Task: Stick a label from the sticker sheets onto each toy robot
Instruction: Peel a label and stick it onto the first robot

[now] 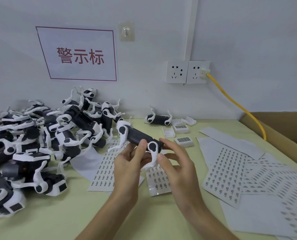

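Above the middle of the worktop [75,213] we hold one toy robot [137,135] in both hands. Our left hand [127,163] curls round its dark body, and our right hand [175,163] pinches its near end by a white leg. Sticker sheets [225,174] lie beneath and to the right. A pile of robots [40,135] crowds the left edge. At the far edge a lone robot [159,118] lies beside small boxes [180,128].

The wall sign [78,54] reads "警示标" in red characters.

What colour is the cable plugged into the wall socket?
The cable is yellow, clearest in the head view.
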A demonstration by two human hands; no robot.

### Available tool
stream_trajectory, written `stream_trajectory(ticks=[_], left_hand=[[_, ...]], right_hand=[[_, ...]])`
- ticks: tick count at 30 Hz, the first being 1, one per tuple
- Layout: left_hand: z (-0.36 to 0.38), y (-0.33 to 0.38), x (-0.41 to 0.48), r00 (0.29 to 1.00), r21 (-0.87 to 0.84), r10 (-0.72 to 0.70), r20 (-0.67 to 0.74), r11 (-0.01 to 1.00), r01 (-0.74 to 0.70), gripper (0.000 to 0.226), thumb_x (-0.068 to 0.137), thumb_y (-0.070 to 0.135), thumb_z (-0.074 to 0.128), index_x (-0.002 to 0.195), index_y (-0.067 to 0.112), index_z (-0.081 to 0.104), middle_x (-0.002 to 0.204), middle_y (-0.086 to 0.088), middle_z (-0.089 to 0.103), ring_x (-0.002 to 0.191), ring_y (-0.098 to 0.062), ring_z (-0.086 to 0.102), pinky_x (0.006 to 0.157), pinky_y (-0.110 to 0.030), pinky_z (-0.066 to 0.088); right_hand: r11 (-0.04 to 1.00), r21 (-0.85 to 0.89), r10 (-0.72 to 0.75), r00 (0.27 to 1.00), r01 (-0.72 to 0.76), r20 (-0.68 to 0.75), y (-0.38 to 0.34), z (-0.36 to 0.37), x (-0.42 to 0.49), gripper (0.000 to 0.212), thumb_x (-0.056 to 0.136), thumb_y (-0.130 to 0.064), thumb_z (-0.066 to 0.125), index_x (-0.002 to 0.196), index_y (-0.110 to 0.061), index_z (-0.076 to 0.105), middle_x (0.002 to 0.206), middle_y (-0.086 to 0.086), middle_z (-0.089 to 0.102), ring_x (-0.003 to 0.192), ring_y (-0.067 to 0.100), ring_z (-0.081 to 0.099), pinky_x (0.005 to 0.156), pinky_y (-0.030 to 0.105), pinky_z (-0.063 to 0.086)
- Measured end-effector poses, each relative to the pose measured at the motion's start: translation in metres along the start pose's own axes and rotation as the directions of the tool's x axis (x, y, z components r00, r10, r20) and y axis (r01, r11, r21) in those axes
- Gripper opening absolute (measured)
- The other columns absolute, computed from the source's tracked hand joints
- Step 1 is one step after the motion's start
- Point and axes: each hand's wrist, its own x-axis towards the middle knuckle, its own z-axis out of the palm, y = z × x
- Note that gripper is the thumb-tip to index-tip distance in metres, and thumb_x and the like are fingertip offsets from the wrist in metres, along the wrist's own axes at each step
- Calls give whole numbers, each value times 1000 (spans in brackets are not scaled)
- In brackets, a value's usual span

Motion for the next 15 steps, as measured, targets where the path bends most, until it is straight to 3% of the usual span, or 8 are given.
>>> stream_trajectory(ticks=[4, 8, 12, 15], left_hand=[[-4, -6, 1, 1000, 8, 27, 6, 1000, -27, 24, 93, 40, 66, 87, 18, 73, 88, -4, 77, 83, -22, 75, 71, -21, 55], [-3, -4, 3, 1000, -41, -16, -5, 999, 16, 41, 96, 48, 55, 95, 17, 81, 101, -10, 80, 88, -20, 77, 70, -20, 56], [-4, -3, 6, 999, -27, -21, 41, 999, 23, 34, 87, 47, 76, 101, 17, 79, 105, -10, 79, 93, -22, 76, 75, -22, 57], [-9, -5, 10, 998, 41, 23, 63, 999, -25, 39, 86, 41, 75, 110, 10, 74, 105, -10, 80, 102, -26, 76, 84, -27, 59]], right_hand=[[999, -43, -11, 1000, 11, -2, 4, 0, 1, 32, 88, -38, 77, 119, -39, 66, 118, -17, 68, 106, 6, 65, 77, 19, 54], [999, -43, -5, 1000, 5, -3, 8, -2, 5, 30, 91, -32, 74, 120, -35, 67, 116, -14, 70, 105, 6, 66, 79, 24, 57], [999, -44, -22, 1000, 22, -7, 9, -3, 7, 31, 90, -33, 77, 119, -35, 67, 115, -14, 70, 107, 7, 66, 77, 17, 52], [999, -42, 8, 999, -6, 37, 7, -5, 9, 34, 83, -43, 74, 115, -35, 67, 114, -16, 70, 110, 8, 65, 83, 23, 54]])
